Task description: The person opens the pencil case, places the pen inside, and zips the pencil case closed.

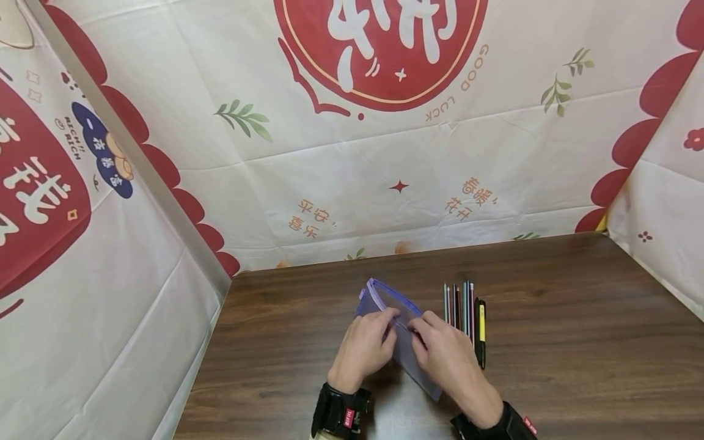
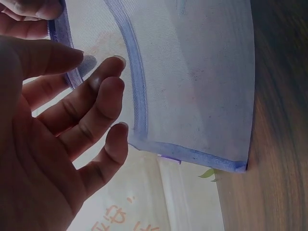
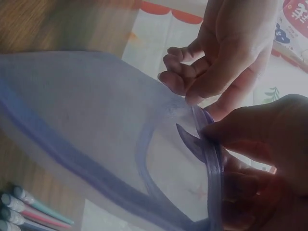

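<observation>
A purple mesh zipper pouch point(image 1: 408, 357) is held slantwise over the table between both hands, its mouth parted at the far end in the head view. My left hand point(image 1: 367, 340) pinches the mouth's edge between thumb and forefinger, its other fingers loosely curled in front of the mesh point(image 2: 192, 86). Close beside it, my right hand point(image 1: 447, 355) grips the same zipper edge with thumb and fingers. In the right wrist view, a dark purple flap point(image 3: 191, 143) shows by the right thumb, and the pouch point(image 3: 86, 106) stretches away to the left.
Several slim pencils point(image 1: 455, 300) lie side by side just beyond the right hand. Next to them is a black and yellow pen point(image 1: 482, 324). The brown wooden table point(image 1: 583, 342) meets a printed white cloth point(image 1: 352, 159) at its back and sides.
</observation>
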Tool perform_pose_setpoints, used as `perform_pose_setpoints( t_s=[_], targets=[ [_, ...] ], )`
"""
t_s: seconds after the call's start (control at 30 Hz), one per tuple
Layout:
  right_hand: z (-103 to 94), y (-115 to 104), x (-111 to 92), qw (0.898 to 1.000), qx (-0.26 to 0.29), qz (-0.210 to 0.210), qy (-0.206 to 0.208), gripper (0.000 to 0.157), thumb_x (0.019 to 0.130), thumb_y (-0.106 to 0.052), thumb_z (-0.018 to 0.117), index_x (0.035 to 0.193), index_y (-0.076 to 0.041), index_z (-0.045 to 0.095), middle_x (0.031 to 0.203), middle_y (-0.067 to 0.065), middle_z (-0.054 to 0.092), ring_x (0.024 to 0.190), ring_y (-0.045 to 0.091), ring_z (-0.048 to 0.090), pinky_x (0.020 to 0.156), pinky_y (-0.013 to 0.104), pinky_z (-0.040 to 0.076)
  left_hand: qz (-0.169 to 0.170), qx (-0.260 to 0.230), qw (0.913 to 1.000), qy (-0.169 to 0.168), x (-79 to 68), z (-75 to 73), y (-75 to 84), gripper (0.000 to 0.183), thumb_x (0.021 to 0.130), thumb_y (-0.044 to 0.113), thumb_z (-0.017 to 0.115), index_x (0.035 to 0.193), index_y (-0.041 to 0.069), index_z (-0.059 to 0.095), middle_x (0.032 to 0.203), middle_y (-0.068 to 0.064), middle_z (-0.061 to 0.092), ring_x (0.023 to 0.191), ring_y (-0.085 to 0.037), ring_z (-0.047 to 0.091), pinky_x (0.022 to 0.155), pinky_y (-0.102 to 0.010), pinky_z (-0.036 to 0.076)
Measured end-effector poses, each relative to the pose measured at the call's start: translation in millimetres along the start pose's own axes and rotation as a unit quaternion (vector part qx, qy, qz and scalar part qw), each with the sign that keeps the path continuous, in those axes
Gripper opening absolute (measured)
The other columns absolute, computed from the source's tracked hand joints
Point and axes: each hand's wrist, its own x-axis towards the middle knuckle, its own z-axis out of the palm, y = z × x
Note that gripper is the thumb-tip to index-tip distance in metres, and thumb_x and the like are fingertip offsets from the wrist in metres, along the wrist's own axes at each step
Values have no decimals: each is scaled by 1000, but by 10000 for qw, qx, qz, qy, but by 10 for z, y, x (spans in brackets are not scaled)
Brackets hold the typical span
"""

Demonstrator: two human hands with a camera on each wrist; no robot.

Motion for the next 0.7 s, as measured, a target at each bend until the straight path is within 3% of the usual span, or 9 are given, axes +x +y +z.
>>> perform_pose_setpoints(
  t_s=[0.17,0.7],
  targets=[
    [-18,-3,-13,9999,52,51,-114,9,70,-5,71,78,-8,69,68,-3,53,48,2,37,38,18,32,2,-18,10000,48,-6,3,-10,11,85,12,57,92,13,65,68,8,56,49,0,40,43,-15,32],
    [-45,48,22,9986,102,201,-481,9,70,-6,74,78,-8,70,69,-4,54,50,3,41,41,19,37,-154,-137,9998,-40,-14,-6,-23,8,85,12,58,90,13,64,67,8,54,49,1,41,42,-13,30]
  ],
)
